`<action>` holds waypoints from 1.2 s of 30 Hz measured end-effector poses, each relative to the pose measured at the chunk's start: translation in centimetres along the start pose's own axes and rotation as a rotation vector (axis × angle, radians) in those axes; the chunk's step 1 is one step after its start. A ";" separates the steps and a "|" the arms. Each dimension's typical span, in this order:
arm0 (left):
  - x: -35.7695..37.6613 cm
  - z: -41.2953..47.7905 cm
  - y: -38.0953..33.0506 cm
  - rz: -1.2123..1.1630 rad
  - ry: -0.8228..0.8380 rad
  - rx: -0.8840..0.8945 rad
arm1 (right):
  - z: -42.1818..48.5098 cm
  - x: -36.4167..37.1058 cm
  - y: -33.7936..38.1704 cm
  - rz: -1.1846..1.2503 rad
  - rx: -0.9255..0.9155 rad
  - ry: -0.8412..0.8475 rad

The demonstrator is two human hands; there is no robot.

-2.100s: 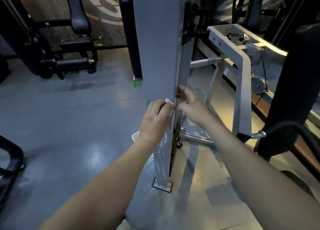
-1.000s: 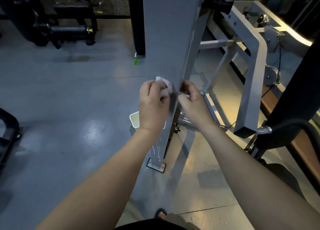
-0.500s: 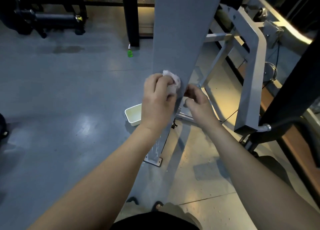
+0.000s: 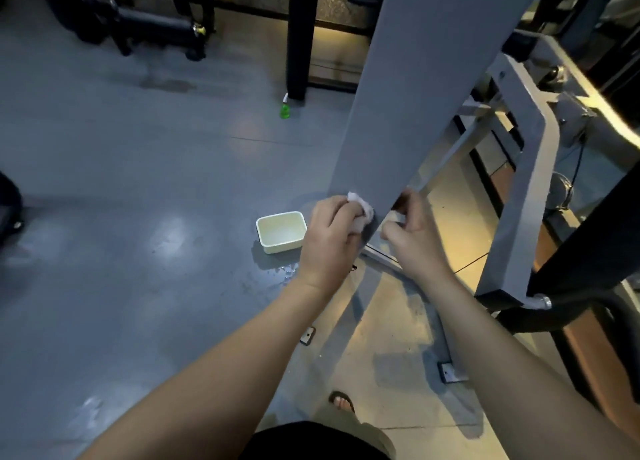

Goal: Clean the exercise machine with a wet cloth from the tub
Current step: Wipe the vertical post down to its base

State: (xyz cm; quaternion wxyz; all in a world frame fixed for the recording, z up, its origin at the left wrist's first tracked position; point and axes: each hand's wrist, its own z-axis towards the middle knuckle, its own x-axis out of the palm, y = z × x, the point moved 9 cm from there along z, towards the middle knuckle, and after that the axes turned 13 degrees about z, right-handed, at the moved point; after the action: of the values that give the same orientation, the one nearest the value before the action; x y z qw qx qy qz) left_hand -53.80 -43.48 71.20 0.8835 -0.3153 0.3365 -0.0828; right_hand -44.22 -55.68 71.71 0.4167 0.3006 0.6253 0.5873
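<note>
Left hand (image 4: 329,238) grips wet cloth (image 4: 360,210) on grey upright (image 4: 415,96); right hand (image 4: 415,238) curls round its edge. Drips feed puddle (image 4: 277,272) by tub (image 4: 281,231): slip risk.

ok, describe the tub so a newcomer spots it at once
Start at the wide grey machine column mid-frame. On the floor left of it, beside the left hand, sits the tub. It is pale cream and rectangular, unlike the small green bottle farther back.

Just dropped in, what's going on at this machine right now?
A person is wiping the exercise machine's grey upright. The left hand holds a balled white cloth against its lower face, while the right hand grips the upright's edge. The cream tub sits on the floor just left of it.
</note>
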 end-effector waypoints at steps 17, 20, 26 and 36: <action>6.1 -7.2 4.4 0.083 -0.056 -0.709 | 2.2 -0.2 -4.6 -0.030 -0.175 0.436; 6.5 -7.8 5.0 0.055 -0.033 -0.745 | 2.5 -0.1 -5.3 -0.027 -0.192 0.427; 7.1 -9.9 3.7 0.048 -0.190 -0.738 | 3.6 0.2 -5.5 0.043 -0.240 0.338; 5.7 -7.8 2.1 0.041 -0.368 -0.646 | 3.7 0.1 -6.5 0.030 -0.246 0.396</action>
State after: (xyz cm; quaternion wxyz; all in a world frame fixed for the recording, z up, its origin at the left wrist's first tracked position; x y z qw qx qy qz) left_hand -54.63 -47.77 62.29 0.7857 -0.5806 0.1869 0.1035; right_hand -40.26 -54.61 65.47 0.3108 0.1357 0.6139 0.7128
